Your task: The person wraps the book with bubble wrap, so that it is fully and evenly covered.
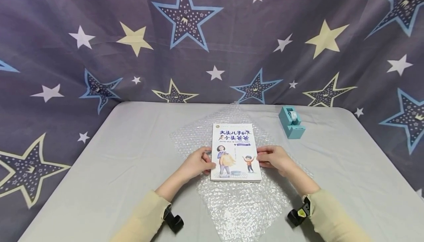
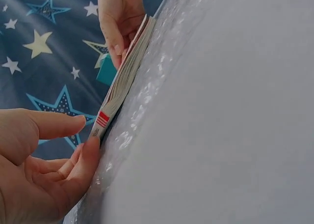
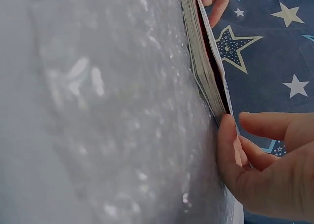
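Observation:
A white picture book [image 1: 236,161] with cartoon figures and Chinese lettering on its cover lies face up on a sheet of bubble wrap [image 1: 243,205]. On its spine side is the left hand [image 1: 196,164], fingers bent against the edge and thumb at the cover's border. My right hand [image 1: 275,158] holds the opposite edge, with curled fingertips touching the pages' side. Both wrist views show the book's thickness: its spine [image 2: 102,121] by the left fingers, its page edges [image 3: 203,52] by the right. Each thumb's contact with the cover is hard to make out.
A teal tape dispenser [image 1: 292,122] with a roll of tape stands at the back right, beyond the wrap. The table [image 1: 132,153] has a light grey cover. Behind its far edge hangs a dark curtain [image 1: 212,54] printed with stars.

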A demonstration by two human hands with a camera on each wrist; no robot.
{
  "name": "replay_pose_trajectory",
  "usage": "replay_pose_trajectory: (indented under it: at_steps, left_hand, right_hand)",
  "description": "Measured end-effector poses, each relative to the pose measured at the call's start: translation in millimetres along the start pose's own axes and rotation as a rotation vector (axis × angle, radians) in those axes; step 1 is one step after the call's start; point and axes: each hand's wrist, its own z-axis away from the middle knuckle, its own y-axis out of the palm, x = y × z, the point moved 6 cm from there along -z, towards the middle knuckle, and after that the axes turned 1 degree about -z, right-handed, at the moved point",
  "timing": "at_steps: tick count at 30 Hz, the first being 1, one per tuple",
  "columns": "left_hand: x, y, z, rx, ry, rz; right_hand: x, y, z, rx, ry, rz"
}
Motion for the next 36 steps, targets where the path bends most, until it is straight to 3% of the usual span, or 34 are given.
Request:
replay_pose_trajectory:
  at_steps: [4,8,15,19,24,31,36]
  left_hand:
    - [-2.4,-7.2,-3.2,-0.013,0.023,-0.048]
    - [-7.1,-13.8,-6.2,-0.062,0.057,-0.17]
    - [-16.6,-17.8,-11.5,-0.172,0.162,-0.409]
    - [-19.1,-22.1,-17.6,-0.209,0.166,-0.494]
    - [-22.9,-29.4,-27.7,-0.208,0.14,-0.515]
    - [-27.9,-33.9,-42.3,-0.193,0.118,-0.489]
    - [-25.7,-34.8,-55.8,-0.197,0.086,-0.457]
  right_hand:
    - [7,-3,-0.4,-0.009,-0.028,-0.005]
    - [15,-5,-3.4,-0.018,-0.064,0.021]
    - [27,-7,-12.4,-0.041,-0.195,0.294]
    - [31,-6,-17.8,-0.044,-0.257,0.438]
    - [37,-5,-23.9,-0.053,-0.334,0.527]
    - [44,-9,-33.6,-0.132,-0.382,0.659]
    - [50,-11,-42.3,-0.161,-0.417,0.658]
